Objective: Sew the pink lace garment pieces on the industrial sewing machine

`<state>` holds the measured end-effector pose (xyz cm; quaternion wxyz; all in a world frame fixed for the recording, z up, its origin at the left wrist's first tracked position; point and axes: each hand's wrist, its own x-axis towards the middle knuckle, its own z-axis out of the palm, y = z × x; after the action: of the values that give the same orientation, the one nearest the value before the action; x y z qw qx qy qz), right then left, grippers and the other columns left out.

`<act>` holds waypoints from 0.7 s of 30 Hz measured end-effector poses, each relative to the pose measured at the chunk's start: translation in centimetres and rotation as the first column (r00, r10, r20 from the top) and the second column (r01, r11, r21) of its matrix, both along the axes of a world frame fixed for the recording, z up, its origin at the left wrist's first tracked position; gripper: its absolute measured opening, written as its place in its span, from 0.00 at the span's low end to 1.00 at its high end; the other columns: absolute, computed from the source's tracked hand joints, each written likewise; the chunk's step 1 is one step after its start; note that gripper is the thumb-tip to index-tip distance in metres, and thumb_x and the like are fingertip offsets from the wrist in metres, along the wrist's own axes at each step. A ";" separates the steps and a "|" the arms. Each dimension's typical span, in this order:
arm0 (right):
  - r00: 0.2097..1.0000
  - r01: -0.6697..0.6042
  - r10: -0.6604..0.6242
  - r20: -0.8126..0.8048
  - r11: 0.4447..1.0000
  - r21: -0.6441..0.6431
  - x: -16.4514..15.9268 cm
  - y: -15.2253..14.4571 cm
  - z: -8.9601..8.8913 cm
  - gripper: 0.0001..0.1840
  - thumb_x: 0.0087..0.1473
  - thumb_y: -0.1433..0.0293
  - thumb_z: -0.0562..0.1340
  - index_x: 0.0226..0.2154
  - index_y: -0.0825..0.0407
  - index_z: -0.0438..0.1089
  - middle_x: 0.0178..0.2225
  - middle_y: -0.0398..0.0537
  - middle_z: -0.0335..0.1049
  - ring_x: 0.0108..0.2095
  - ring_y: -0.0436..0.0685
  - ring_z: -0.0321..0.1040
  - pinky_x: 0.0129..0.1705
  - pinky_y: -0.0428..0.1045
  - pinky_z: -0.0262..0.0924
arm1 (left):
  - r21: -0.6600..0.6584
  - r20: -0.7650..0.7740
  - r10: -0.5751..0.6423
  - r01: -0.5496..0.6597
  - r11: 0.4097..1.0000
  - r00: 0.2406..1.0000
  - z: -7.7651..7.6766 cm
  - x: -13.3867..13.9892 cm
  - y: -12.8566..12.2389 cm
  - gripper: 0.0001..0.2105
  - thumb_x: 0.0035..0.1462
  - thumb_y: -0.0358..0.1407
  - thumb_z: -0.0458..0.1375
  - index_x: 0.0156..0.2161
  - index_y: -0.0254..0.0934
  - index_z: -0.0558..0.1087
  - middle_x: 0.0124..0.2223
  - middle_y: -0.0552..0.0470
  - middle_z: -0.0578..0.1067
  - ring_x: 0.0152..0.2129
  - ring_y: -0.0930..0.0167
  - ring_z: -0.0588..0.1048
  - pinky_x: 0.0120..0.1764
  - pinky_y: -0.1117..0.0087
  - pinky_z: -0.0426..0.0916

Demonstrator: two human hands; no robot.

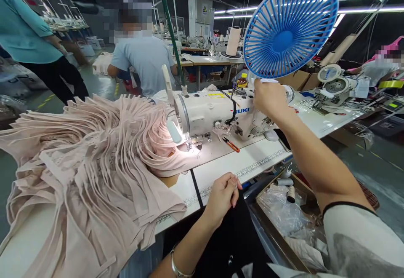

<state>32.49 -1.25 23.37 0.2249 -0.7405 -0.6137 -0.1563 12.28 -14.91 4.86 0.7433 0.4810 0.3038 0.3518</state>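
My left hand (pixel 222 194) hovers above my lap at the table's front edge, fingers curled with the tips together. Whatever it may hold is hidden. My right hand (pixel 270 97) reaches over the right end of the white sewing machine (pixel 205 113), just under the blue fan (pixel 282 42). Its fingers are bent, and what they grip is out of sight. Pale pink fabric pieces (pixel 104 164) lie in a large overlapping heap left of the machine. Part of this cloth reaches under the lit needle area. Orange-handled thread snips (pixel 231 144) rest on the machine bed.
A ruler strip (pixel 259 163) runs along the table's front edge. Below, right of my lap, stands a box (pixel 268 223) with plastic bags and thread spools. A thread cone (pixel 234 40) rises behind the machine. Two people are ahead on the left, one seated (pixel 143 61), one standing (pixel 28 29).
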 end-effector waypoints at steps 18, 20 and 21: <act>0.960 -0.071 0.077 0.268 0.997 -0.033 -1.5 2.1 -0.4 0.16 0.62 0.73 0.51 0.40 0.54 0.74 0.38 0.66 0.75 0.41 0.74 0.72 0.40 0.61 0.61 | -0.038 0.035 -0.043 0.045 0.998 0.998 0.1 0.0 -0.6 0.26 0.56 0.62 0.57 0.29 0.38 0.67 0.13 0.63 0.60 0.11 0.79 0.54 0.19 0.75 0.48; 0.938 -0.181 0.187 0.292 0.982 -0.048 -1.4 2.7 -0.4 0.15 0.62 0.71 0.51 0.40 0.53 0.74 0.39 0.65 0.74 0.42 0.73 0.72 0.41 0.61 0.62 | -0.041 0.037 -0.052 0.054 0.998 0.998 0.0 0.2 -0.6 0.26 0.56 0.62 0.57 0.29 0.38 0.67 0.13 0.63 0.60 0.11 0.79 0.54 0.19 0.75 0.48; 0.931 -0.235 0.236 0.279 0.971 -0.036 -1.4 3.3 -0.5 0.16 0.63 0.71 0.51 0.41 0.53 0.74 0.40 0.64 0.74 0.43 0.72 0.72 0.42 0.61 0.62 | -0.040 0.041 -0.056 0.058 0.998 0.998 0.0 0.3 -0.6 0.26 0.56 0.62 0.57 0.29 0.38 0.67 0.13 0.63 0.60 0.11 0.78 0.54 0.19 0.75 0.48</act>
<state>31.14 2.08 22.89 0.1519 -0.6321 -0.7238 -0.2313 12.60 -15.49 4.86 0.7686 0.4671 0.2821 0.3339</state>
